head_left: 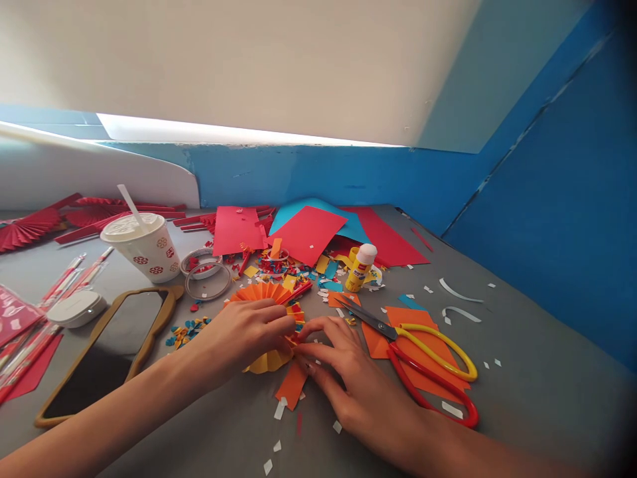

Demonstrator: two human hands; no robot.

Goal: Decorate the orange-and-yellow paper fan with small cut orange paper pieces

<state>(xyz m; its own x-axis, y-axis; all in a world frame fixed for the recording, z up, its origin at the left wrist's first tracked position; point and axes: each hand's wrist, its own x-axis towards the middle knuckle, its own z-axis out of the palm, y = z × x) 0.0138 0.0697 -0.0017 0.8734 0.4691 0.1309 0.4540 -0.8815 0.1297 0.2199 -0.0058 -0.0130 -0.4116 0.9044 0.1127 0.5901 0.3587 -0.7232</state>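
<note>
Honestly, we can't make out a single word here for sure. Best bet for lettering is the glue stick (356,273): its yellow label has a small red patch with some print around it, but it's way too tiny and soft for us to read, brand included. The paper cup (153,255) has round red flower-like marks printed on its side, and we can't read any letters in them. Pink packet (16,315) at far left shows whitish marks, also illegible to us.

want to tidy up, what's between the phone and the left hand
Between the phone and left hand, the head view shows small blue and yellow paper bits.
</note>
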